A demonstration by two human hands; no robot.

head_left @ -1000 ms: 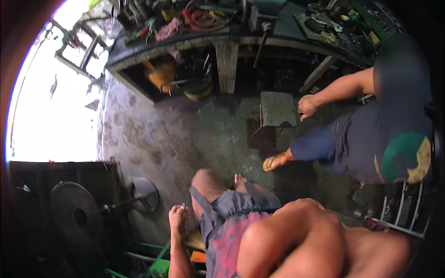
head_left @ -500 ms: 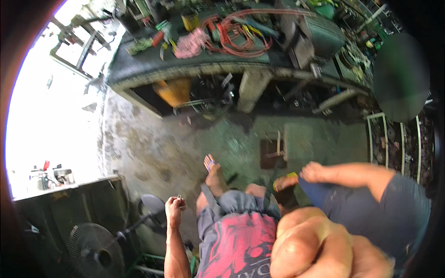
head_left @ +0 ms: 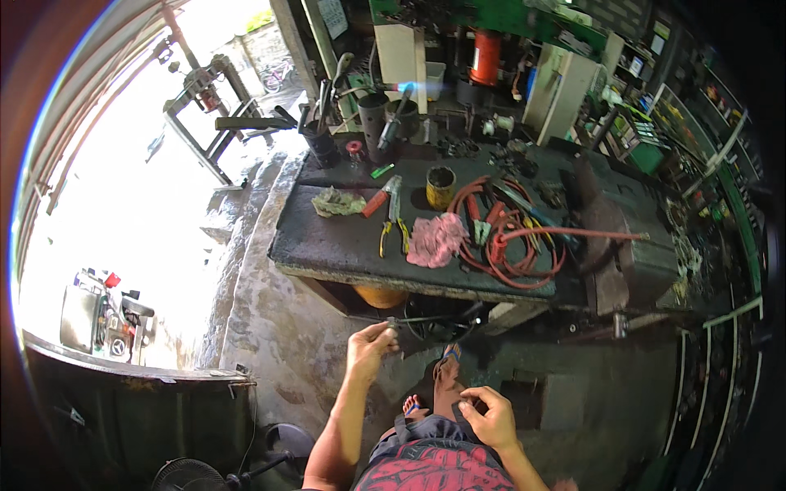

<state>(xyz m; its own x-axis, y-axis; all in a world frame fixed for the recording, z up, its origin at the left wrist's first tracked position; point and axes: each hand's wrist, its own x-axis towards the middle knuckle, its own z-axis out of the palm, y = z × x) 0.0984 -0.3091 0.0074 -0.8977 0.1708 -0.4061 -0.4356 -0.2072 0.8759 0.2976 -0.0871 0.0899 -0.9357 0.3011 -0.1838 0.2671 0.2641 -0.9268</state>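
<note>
In front of the workbench (head_left: 315, 245), my left hand (head_left: 368, 353) is raised with its fingertips pinched on a small metal piece (head_left: 392, 325); its exact kind is too small to make out. Lower and to the right, my right hand (head_left: 493, 419) hovers above my lap. Its fingers are loosely bent, thumb and forefinger apart, and I see nothing held in them. On the bench beyond lie a crumpled pink cloth (head_left: 436, 240), pliers with yellow-and-black handles (head_left: 394, 236), a red-handled tool (head_left: 377, 203) and a coiled red cable or hose (head_left: 524, 282).
A yellow tin (head_left: 440, 188) stands behind the pink cloth. Dark containers (head_left: 320, 147) with tools stand at the bench's far left. A large vise (head_left: 634, 254) is mounted at the right. Near my lower left are a fan (head_left: 188, 475) and a dark cabinet (head_left: 147, 409).
My view has shifted up toward the bench. My left hand has risen closer to it, still pinching the small piece. The other person at the right has mostly left view; my right hand now shows clearly.
</note>
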